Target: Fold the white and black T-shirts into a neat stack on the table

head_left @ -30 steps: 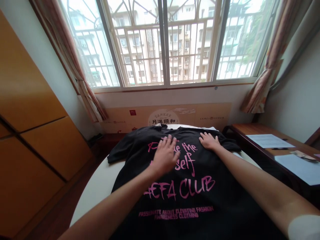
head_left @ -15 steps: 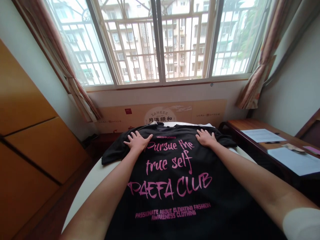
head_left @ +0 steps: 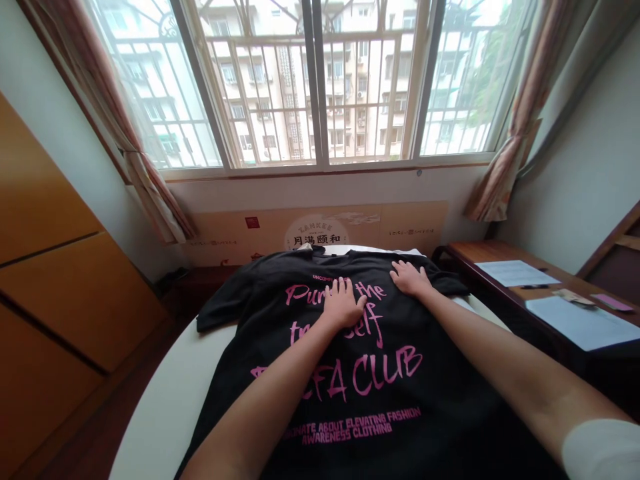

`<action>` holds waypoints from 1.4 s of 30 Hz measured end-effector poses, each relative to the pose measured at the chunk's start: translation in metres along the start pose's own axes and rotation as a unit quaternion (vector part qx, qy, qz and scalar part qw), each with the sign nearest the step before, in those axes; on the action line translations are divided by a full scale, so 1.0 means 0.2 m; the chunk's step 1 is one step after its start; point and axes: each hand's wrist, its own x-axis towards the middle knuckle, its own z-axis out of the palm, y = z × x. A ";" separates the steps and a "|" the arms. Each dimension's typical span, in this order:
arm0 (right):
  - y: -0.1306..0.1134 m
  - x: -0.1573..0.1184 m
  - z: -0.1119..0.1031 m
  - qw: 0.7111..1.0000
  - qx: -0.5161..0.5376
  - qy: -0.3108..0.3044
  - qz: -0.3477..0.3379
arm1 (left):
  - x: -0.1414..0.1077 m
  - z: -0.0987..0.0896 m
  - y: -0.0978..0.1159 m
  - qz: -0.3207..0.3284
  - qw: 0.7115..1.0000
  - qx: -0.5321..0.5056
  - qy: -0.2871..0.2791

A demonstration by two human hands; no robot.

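Observation:
A black T-shirt (head_left: 400, 420) with pink lettering lies spread out, neck end away from me, on a white round-edged table (head_left: 155, 400). My left hand (head_left: 344, 303) is over the middle of the chest print, fingers extended, hiding part of the upper words. Near the shirt's right shoulder, my right hand (head_left: 410, 278) rests on the fabric with its fingers stretched out. Neither hand grips the cloth. The lower end of the shirt runs out of view at the bottom.
At the right is a brown wooden desk (head_left: 465, 252) bearing paper sheets (head_left: 517, 273), a dark pen (head_left: 534, 287) and a pink slip (head_left: 611, 302). A printed cardboard panel (head_left: 220, 230) stands against the wall under the window. An orange-brown cabinet (head_left: 60, 300) is at the left.
My left hand has moved right and slightly toward me, from the shirt's left chest onto the middle of the print. My right hand stays near the right shoulder.

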 end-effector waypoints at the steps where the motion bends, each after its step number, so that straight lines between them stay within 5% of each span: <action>1: -0.01 -0.02 0.00 1.000 -0.002 0.017 -0.001 | 0.00 0.01 0.00 -0.005 1.000 0.002 0.010; 8: 0.03 -0.17 -0.05 0.993 -0.019 0.096 0.062 | 0.00 0.02 -0.01 -0.017 0.999 0.000 0.038; 16: 0.42 -0.23 -0.08 0.942 0.045 0.144 0.301 | -0.02 0.02 -0.01 -0.016 0.999 -0.003 0.042; 19: 0.47 -0.23 -0.09 0.938 0.094 0.112 0.315 | -0.02 0.02 -0.02 -0.013 0.999 -0.005 0.046; 25: 0.43 -0.24 -0.10 0.929 0.129 0.184 0.294 | -0.02 0.03 -0.02 -0.014 0.999 -0.010 0.051; 31: 0.29 -0.23 -0.22 0.927 0.142 0.278 0.209 | -0.04 0.03 -0.02 -0.012 0.998 -0.031 0.056; 38: -0.18 -0.11 -0.46 0.979 0.021 0.197 0.042 | -0.05 0.03 -0.02 -0.007 0.997 -0.044 0.069; 42: -0.49 -0.12 -0.37 0.981 -0.049 0.137 -0.127 | -0.03 0.01 -0.05 -0.014 0.987 -0.120 0.108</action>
